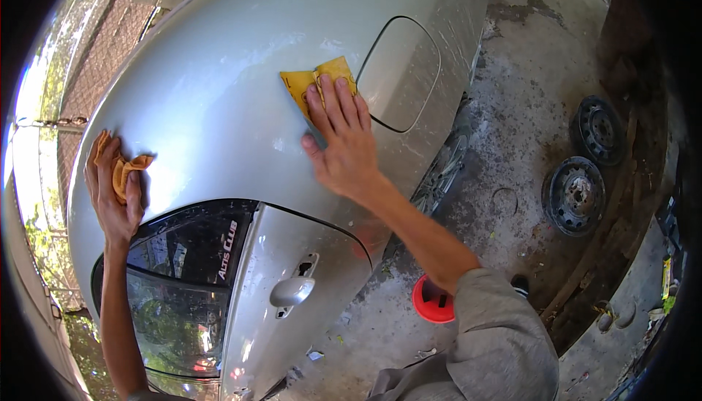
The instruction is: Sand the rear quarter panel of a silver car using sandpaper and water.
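My right hand (344, 141) lies with its fingers stretched over a yellow sheet of sandpaper (296, 86), holding it flat against the silver rear panel of a car (219, 101). The sheet looks folded, and its corners stick out past the fingertips. Just right of it is the outline of the fuel flap (402, 72). Farther left, my left hand (113, 200) is closed around a crumpled orange cloth (131, 178) and rests on the panel's curve above the rear side window (175, 313). Some of the cloth is hidden behind the fingers.
A silver door handle (292, 293) juts from the rear door. Beside the car, a red plastic container (431, 304) stands on the stained concrete floor, partly behind my right arm. Two bare steel wheel rims (574, 196) lie farther right. A mesh fence (99, 50) is beyond the car.
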Demonstrator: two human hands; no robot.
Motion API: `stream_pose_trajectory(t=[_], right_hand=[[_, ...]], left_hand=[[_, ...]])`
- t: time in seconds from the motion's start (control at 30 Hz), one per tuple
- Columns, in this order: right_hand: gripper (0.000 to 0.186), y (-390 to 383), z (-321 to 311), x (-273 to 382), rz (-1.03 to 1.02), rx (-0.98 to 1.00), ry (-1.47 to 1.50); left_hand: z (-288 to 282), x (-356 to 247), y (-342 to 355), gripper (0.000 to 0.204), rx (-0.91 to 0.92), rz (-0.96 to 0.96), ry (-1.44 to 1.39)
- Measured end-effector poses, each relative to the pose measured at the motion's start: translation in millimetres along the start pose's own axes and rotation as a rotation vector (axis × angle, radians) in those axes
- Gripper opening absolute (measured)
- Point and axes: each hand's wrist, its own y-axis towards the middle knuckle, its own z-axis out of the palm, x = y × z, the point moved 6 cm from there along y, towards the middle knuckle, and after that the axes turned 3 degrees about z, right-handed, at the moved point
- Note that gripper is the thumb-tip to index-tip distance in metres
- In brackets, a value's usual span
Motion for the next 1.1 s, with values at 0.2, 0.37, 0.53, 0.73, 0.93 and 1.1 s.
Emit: stream_pose_trajectory(t=[0.2, 0.37, 0.53, 0.73, 0.93, 1.1], right_hand=[[0.066, 34, 25, 7, 0.034, -0.086, -0.143], [0.069, 83, 22, 24, 0.29, -0.374, 0.048], [0.063, 71, 47, 57, -0.189, 0.007, -0.006], [0.065, 135, 6, -3, 0.188, -0.141, -0.218], [0.066, 178, -12, -27, -0.037, -0.087, -0.05], [0.067, 243, -39, -127, 0.316, -0.079, 0.018]], left_hand=[[-8, 8, -5, 0.052, 0.012, -0.015, 0.02], [-9, -8, 13, 0.054, 0.056, -0.022, 0.04], [2, -17, 29, 0.046, -0.078, -0.113, -0.238], [42, -60, 164, 0.018, -0.259, -0.085, -0.643], [102, -96, 303, 0.008, -0.108, -0.065, -0.818], [133, -96, 351, 0.009, 0.049, -0.115, -0.843]])
